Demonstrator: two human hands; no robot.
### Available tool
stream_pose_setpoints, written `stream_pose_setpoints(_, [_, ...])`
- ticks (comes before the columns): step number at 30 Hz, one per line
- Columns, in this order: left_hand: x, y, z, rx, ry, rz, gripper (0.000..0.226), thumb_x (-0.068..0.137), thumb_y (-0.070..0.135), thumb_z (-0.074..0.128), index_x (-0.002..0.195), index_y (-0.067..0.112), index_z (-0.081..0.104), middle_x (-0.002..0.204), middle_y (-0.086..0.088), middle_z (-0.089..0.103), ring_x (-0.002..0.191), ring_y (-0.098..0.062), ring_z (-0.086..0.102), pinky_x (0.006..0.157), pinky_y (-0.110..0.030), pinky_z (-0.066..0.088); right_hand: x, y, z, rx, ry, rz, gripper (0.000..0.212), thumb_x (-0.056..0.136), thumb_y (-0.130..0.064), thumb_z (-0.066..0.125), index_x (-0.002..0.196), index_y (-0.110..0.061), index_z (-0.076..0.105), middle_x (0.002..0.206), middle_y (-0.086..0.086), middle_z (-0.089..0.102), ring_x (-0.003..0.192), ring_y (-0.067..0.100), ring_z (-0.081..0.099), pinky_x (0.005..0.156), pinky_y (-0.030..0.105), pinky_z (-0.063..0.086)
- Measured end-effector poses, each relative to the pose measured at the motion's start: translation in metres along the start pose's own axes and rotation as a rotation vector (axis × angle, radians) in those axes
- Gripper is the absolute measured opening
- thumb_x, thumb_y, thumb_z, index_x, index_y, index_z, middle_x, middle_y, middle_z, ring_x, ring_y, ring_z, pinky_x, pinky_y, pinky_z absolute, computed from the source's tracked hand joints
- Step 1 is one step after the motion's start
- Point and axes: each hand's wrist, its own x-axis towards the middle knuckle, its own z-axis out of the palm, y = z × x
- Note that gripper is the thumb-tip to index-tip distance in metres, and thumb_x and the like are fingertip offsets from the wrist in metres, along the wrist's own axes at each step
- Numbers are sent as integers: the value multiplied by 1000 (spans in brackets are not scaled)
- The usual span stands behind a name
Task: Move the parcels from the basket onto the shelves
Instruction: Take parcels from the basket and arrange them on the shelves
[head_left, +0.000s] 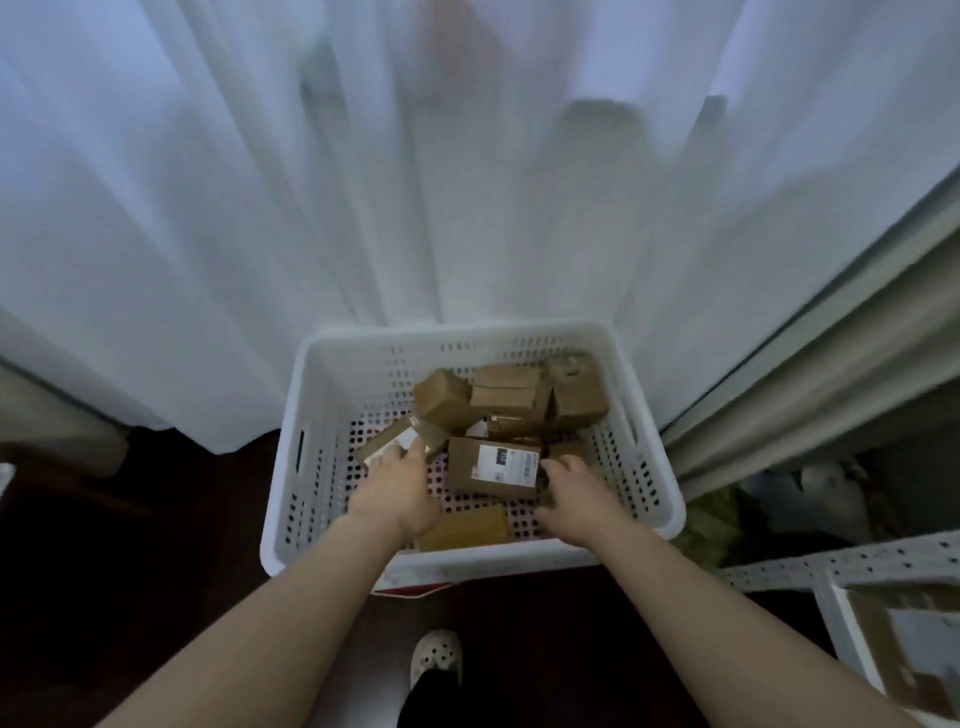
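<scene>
The parcels (519, 397) lie in a white perforated basket (322, 395) on the dark floor (130, 519), most of them heaped toward its far right corner. One labelled parcel (493, 467) lies flat in the middle, between the two hands. The left hand (400, 488) reaches in from the near side, its fingertips on a flat parcel (387, 444) that leans at the left of the heap. Seen from the back, it does not show whether the fingers grip that parcel or only touch it. The right hand (576, 493) is down just right of the labelled parcel, fingers bent toward the basket floor. Its fingertips are hidden and blurred, so I cannot tell if it holds anything. Another parcel (465, 527) lies along the near wall, its left end covered by the left wrist.

A white curtain (467, 182) hangs behind the basket and touches its far rim. At lower right, a shelf (857, 561) of white perforated metal is cut off by the frame edge, with a cardboard box (909, 649) on a lower level, also cut off. A red-and-white thing (415, 590) pokes out under the basket's near edge and is too hidden to name. A pale shoe (436, 657) shows below it.
</scene>
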Motion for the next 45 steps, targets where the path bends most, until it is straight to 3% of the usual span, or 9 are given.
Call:
stream_pose_setpoints(7, [113,-32,39,32,-176,-3,57,88,26,56,141,17,34,137,-11,40,123,-28,44,97,-37,44,125,-6,43,-41,-152,7,49,98,-18,46,144,-12,33,143,11,38,127,28,41,103,40,41])
stream_pose_setpoints(13, [196,-58,87,10,-238,-20,54,89,23,55,140,18,37,133,-10,43,119,-25,46,94,-34,44,239,-8,89,-76,-208,-28,49,98,-9,44,145,-8,30,145,13,36,131,27,37,109,36,35])
stream_pose_setpoints(17, [235,-72,119,-17,-252,-39,47,90,21,53,135,14,43,130,-11,45,114,-24,49,88,-33,46,301,-9,117,-147,-216,-46,55,96,-6,47,146,-7,26,146,15,31,132,29,34,108,36,32])
stream_pose_setpoints(22, [268,-91,154,-40,-259,-57,46,91,20,53,136,12,43,130,-11,45,118,-25,47,93,-33,44,352,-11,155,-322,-150,-59,71,92,3,47,151,-5,9,154,17,16,140,32,22,114,37,25])
stream_pose_setpoints(25, [278,-97,167,-55,-258,-71,44,91,17,52,134,11,44,128,-11,46,116,-25,47,89,-32,44,367,-10,172,-398,-122,-57,75,91,-3,53,151,-5,9,152,18,21,139,33,26,113,38,27])
stream_pose_setpoints(30, [281,-97,178,-91,-253,-76,37,91,18,53,127,11,49,126,-11,47,112,-24,49,84,-30,45,363,-5,191,-522,-140,-109,66,87,-9,61,143,-4,25,140,16,39,127,31,41,102,38,36])
stream_pose_setpoints(35, [279,-93,176,-86,-254,-79,45,91,21,54,135,13,45,135,-10,43,121,-24,45,95,-33,44,369,-4,185,-377,-385,-29,75,86,-11,63,149,-14,22,147,18,28,136,31,27,102,43,44])
stream_pose_setpoints(40, [271,-92,167,-81,-238,-91,35,91,18,55,125,14,50,122,-9,49,107,-20,49,87,-30,45,360,-7,174,-573,-432,-78,60,84,-21,67,138,-16,42,142,11,35,133,29,28,107,41,37])
stream_pose_setpoints(45, [246,-85,131,-144,-227,-138,47,91,18,53,137,13,42,134,-11,46,120,-24,47,92,-31,44,320,-10,128,-337,-348,-110,51,85,-37,67,126,-15,47,131,9,46,125,30,38,102,40,39])
